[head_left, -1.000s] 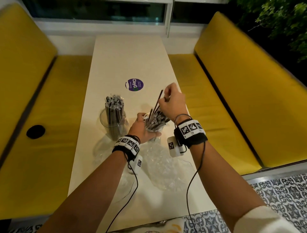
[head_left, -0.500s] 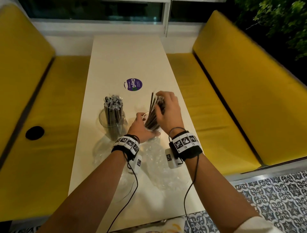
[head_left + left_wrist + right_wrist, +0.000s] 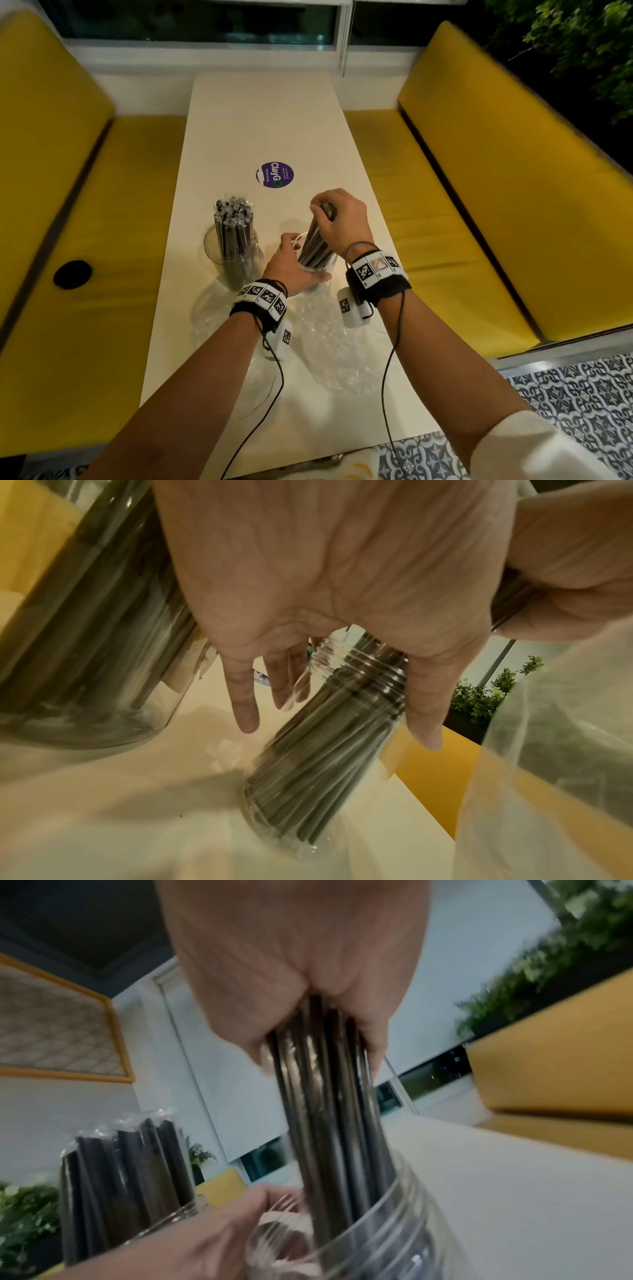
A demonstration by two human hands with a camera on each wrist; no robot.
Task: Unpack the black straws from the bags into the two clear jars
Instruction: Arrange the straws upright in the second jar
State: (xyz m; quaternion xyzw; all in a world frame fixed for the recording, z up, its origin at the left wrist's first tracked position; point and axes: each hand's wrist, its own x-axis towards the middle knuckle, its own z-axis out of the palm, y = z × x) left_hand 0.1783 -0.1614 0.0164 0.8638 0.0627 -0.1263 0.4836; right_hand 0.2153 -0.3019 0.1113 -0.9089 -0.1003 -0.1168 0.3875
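Two clear jars stand on the white table [image 3: 239, 120]. The left jar [image 3: 233, 260] is packed with wrapped black straws [image 3: 233, 219]. My left hand [image 3: 291, 260] holds the right jar [image 3: 317, 270] by its side, thumb on one side and fingers on the other, which the left wrist view shows around the jar [image 3: 325, 737]. My right hand [image 3: 329, 212] grips the top of a bundle of black straws [image 3: 313, 245] that stands nearly upright inside that jar. In the right wrist view the straws [image 3: 329, 1110] run from my fist down past the jar rim [image 3: 411, 1191].
Crumpled clear plastic bags [image 3: 329, 342] lie on the table between my forearms and the jars. A purple round sticker [image 3: 274, 174] sits farther up the table. Yellow bench seats [image 3: 445, 205] flank the table on both sides.
The straw bundle leaned out to the right a second ago. My right hand has closed over its top and swung it upright in the right jar. The left hand has stayed on the jar.
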